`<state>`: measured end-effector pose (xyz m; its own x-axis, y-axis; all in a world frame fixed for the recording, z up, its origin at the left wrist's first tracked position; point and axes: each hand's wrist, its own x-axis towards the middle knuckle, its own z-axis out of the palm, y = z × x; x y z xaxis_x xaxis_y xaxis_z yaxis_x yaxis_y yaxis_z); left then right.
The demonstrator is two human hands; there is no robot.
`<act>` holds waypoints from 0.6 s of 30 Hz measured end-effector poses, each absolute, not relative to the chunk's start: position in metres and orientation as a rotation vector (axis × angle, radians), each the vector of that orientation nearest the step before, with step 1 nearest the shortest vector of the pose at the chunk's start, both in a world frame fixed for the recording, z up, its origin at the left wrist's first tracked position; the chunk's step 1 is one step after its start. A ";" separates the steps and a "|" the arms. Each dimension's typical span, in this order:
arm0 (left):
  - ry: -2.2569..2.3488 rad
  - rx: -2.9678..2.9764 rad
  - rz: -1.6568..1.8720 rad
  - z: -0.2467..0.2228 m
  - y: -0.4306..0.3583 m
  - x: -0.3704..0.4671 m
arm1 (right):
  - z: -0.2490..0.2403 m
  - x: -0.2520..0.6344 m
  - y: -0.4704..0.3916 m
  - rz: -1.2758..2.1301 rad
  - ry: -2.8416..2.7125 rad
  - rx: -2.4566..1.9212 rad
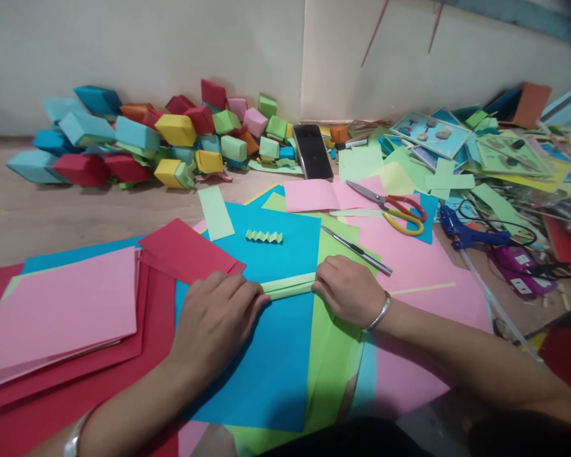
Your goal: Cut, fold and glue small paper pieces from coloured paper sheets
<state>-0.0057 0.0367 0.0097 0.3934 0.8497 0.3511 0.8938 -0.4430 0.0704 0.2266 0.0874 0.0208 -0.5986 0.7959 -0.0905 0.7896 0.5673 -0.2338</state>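
Observation:
A folded light green paper strip [290, 285] stretches between my two hands over a blue sheet [261, 355]. Its left end is pinched by my left hand [219, 308], whose fingers are closed. My right hand [345, 287] grips the other end, fingers curled, the tips partly hidden. Just beyond the strip lies a small zigzag-folded green paper piece [264, 237]. A craft knife [359, 251] rests right behind my right hand. Red paper pieces [185, 251] lie near my left hand.
Folded paper boxes [133, 136] crowd the back left along the wall. A phone [313, 152] leans among them. Scissors [393, 206] lie on pink paper at the right, beside a blue glue gun [471, 231] with a cable. Pink sheets [76, 304] are stacked at the left.

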 end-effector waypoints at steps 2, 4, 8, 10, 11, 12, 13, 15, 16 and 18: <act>-1.626 -2.544 -0.472 0.011 0.036 -0.006 | 0.021 0.226 0.087 0.390 -2.769 -1.406; -1.651 -2.563 -0.445 0.011 0.036 -0.006 | 0.022 0.226 0.086 0.398 -2.762 -1.433; -1.664 -2.562 -0.456 0.011 0.036 -0.007 | 0.024 0.225 0.087 0.433 -2.755 -1.488; -1.677 -2.574 -0.443 0.010 0.036 -0.007 | 0.026 0.224 0.088 0.442 -2.758 -1.505; -1.685 -2.577 -0.428 0.010 0.036 -0.007 | 0.026 0.224 0.088 0.444 -2.757 -1.511; -1.694 -2.576 -0.417 0.010 0.036 -0.007 | 0.026 0.224 0.089 0.444 -2.755 -1.517; -1.706 -2.571 -0.414 0.010 0.037 -0.007 | 0.026 0.224 0.089 0.441 -2.751 -1.520; -1.725 -2.555 -0.414 0.011 0.037 -0.006 | 0.023 0.224 0.088 0.416 -2.736 -1.517; -1.723 -2.549 -0.410 0.011 0.037 -0.005 | 0.022 0.224 0.087 0.379 -2.728 -1.505; -1.693 -2.535 -0.389 0.011 0.036 -0.004 | 0.017 0.224 0.085 0.231 -2.712 -1.439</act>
